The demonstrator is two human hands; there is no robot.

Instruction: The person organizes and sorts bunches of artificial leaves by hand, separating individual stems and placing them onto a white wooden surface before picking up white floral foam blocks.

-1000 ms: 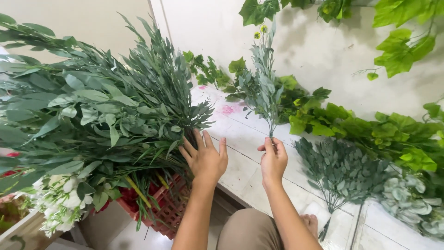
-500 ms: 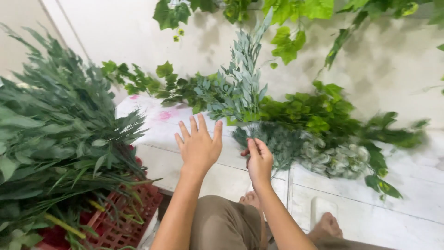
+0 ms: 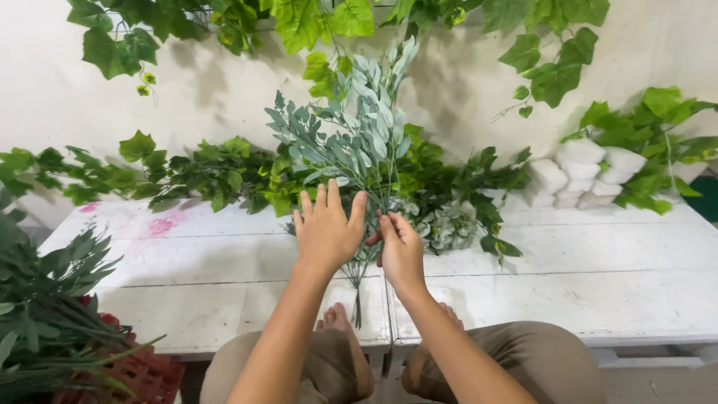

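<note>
Foliage stems (image 3: 351, 150), grey-green and upright, stand gathered in a bunch directly over the white table (image 3: 224, 277), and both of the person's hands meet at the lower part of that bunch. The left hand (image 3: 327, 230) is spread flat with its fingers straight and slightly fanned, its back toward the camera, pressed against the near side of the stems just above where they narrow; whether its thumb curls round them cannot be told. The right hand (image 3: 400, 248) sits just beside it, touching the bunch from the right, with thumb and forefinger pinched on the thin stalks while the other fingers are loosely curled. Below the hands the stalk ends (image 3: 357, 295) hang down over the table's near edge, above a bare foot (image 3: 338, 320) that shows between the person's knees. Behind the bunch, along the table's far side against the wall, lies a long heap of darker green leafy garlands (image 3: 217, 176). Past the garlands, toward the table's far right corner, a stack of white blocks (image 3: 580, 176) sits among more leaves. Off the table's left end, a red crate (image 3: 138, 374) holds long-leaved green sprays (image 3: 45, 299). Ivy-like vines (image 3: 299, 22) hang on the wall above the table.
</note>
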